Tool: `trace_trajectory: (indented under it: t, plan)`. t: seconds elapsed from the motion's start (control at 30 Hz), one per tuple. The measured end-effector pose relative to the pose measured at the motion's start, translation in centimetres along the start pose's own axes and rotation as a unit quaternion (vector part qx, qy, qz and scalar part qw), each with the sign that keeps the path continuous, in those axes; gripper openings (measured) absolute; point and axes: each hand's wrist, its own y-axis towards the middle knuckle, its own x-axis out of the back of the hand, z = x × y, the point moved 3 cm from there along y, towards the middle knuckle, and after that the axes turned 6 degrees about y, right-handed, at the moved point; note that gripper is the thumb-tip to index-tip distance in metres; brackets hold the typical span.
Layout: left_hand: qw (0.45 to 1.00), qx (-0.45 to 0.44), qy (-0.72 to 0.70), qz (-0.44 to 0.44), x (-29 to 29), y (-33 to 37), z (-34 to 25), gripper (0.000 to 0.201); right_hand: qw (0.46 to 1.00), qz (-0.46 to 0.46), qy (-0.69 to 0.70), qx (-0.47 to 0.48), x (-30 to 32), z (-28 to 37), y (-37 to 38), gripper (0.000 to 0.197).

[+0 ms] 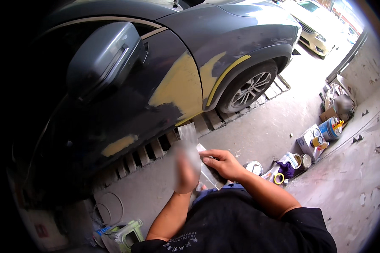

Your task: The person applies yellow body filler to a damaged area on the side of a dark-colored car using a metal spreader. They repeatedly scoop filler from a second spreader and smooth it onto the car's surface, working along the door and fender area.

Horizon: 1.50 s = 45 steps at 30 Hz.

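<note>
In front of my body, my right hand (224,164) grips the edge of a long flat pale strip (210,176), fingers bent over it and thumb along its side. Close beside it, my left hand (185,168) is blurred, so its fingers cannot be made out. A translucent greyish sheet (188,133) sticks up just beyond the left hand. Past both hands stands a dark grey car (236,29) with yellowish filler patches (179,86) on its door and fender. Yellow tape (228,76) follows the wheel arch.
A side mirror (107,55) juts out at upper left; the front wheel (251,88) stands by a slatted floor grate (156,148). Cans (254,168), a tape roll (278,178), a purple cloth (286,169) and boxes line the right wall. A green plastic stool-like object (128,232) sits lower left.
</note>
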Motion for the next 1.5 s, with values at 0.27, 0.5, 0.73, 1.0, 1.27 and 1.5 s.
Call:
trace_trajectory:
  t: [0.27,0.5,0.73,1.0,1.27,1.5]
  plan:
    - [0.996,-0.011,0.093,0.005,-0.1,0.1,-0.8,0.07,0.983,-0.042,0.177,0.001,-2.0,1.5,1.4,0.032]
    - [0.88,-0.125,0.458,-0.015,-0.4,-0.3,-3.2,0.024,0.967,-0.083,0.239,-0.038,-1.5,2.7,2.0,0.035]
    - [0.978,-0.08,0.172,0.091,0.5,0.3,-3.7,0.028,0.996,-0.077,0.037,0.038,-1.5,0.8,-0.2,0.033]
    - [0.995,0.05,-0.036,0.082,-0.9,0.9,-6.0,0.034,0.986,-0.109,-0.071,0.107,1.2,2.5,-0.5,0.033]
    - [0.926,-0.167,0.337,0.035,-1.3,0.9,-7.1,0.016,0.999,-0.038,-0.02,0.009,-1.2,0.4,-0.6,0.031]
    - [0.798,-0.339,0.498,-0.005,-1.9,0.6,-7.2,0.019,0.994,-0.07,-0.059,0.062,0.1,1.9,0.7,0.03]
